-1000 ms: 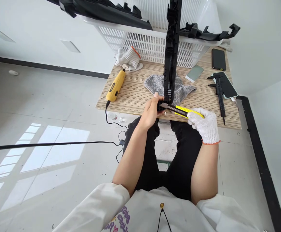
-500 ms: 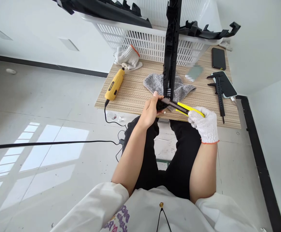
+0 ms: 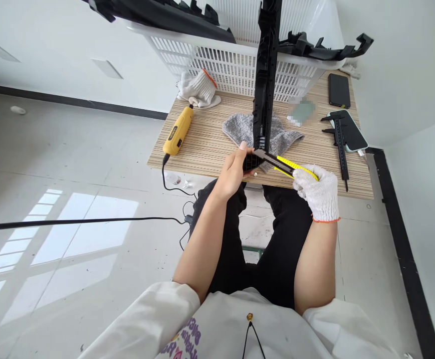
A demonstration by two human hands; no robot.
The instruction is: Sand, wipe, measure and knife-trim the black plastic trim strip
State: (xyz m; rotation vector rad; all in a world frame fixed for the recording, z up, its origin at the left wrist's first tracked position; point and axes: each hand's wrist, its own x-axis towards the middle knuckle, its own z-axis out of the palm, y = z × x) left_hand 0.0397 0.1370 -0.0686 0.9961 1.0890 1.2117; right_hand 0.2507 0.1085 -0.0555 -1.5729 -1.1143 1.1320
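A long black plastic part (image 3: pixel 264 89) runs from the basket toward me, its near end over the front of the table. My bare left hand (image 3: pixel 233 171) grips that near end, thumb on top and fingertips below. In my right hand (image 3: pixel 315 187), which wears a white knit glove, is a yellow and black utility knife (image 3: pixel 296 167). Its blade is out and lies at the near end of the part, close to my left fingers. A grey cloth (image 3: pixel 240 127) lies under the part.
A white basket (image 3: pixel 225 62) holding more black parts stands at the back of the wood-grain table (image 3: pixel 206 144). On the left are a yellow rotary tool (image 3: pixel 178 131) and a white glove (image 3: pixel 198 89). Calipers (image 3: pixel 340 144) and two phones lie on the right.
The knife and my gloved right hand have shifted slightly to the right. My left hand keeps its hold on the black part.
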